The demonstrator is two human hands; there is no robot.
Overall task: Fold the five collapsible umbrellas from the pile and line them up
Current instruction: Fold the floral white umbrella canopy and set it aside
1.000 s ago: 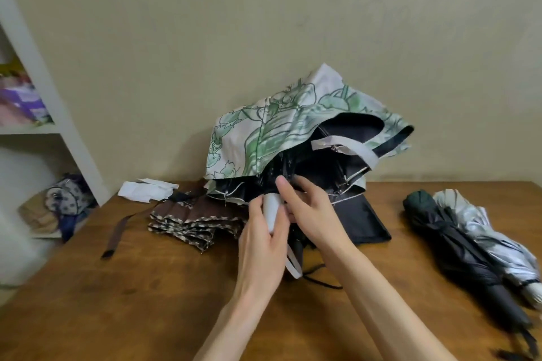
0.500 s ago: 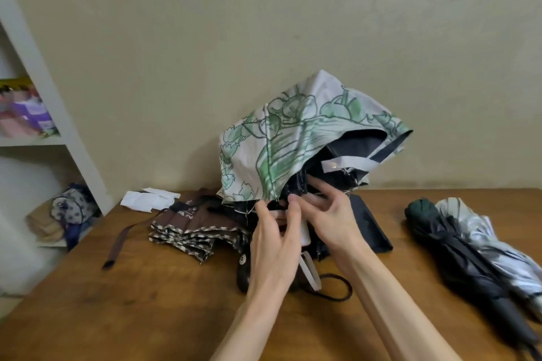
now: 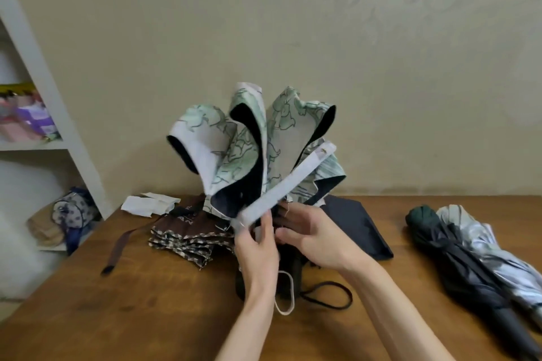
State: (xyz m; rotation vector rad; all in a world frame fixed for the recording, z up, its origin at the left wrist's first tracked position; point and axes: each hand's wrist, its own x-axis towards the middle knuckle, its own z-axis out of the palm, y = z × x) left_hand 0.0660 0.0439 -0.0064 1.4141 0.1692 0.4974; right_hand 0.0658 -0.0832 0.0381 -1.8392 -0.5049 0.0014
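- The floral umbrella [image 3: 246, 155] was held upright over the middle of the table [image 3: 146, 302], handle end down, between both hands.
- One second earlier its canopy hung as a slack, half-open dome tilted toward the right. It now stood gathered into separate pleats pointing upward, with the dark lining showing between them.
- The closure strap [image 3: 287, 184], previously lying across the canopy mouth, now projected free, diagonally up and to the right from the base of the pleats.
- The left hand [image 3: 258, 252] was clamped round the pale handle just below the canopy.
- The right hand [image 3: 316, 234] lay against the base of the pleats, fingers pointing left. Whether it pinched fabric could not be told.
- Judgement: the ribs appeared collapsed and the panels sorted. The remaining work on this unit was to wind the pleats round the shaft and fasten the strap.
- The brown patterned umbrella [image 3: 187, 234] lay flat to the left and the navy umbrella [image 3: 360, 226] lay behind the right hand, both unchanged.
- The dark green umbrella [image 3: 448, 255] and the silver umbrella [image 3: 492, 240] lay touching, side by side, at the right, only loosely bundled.
- Judgement: no unit looked fully strapped, so the task stood at an early stage.
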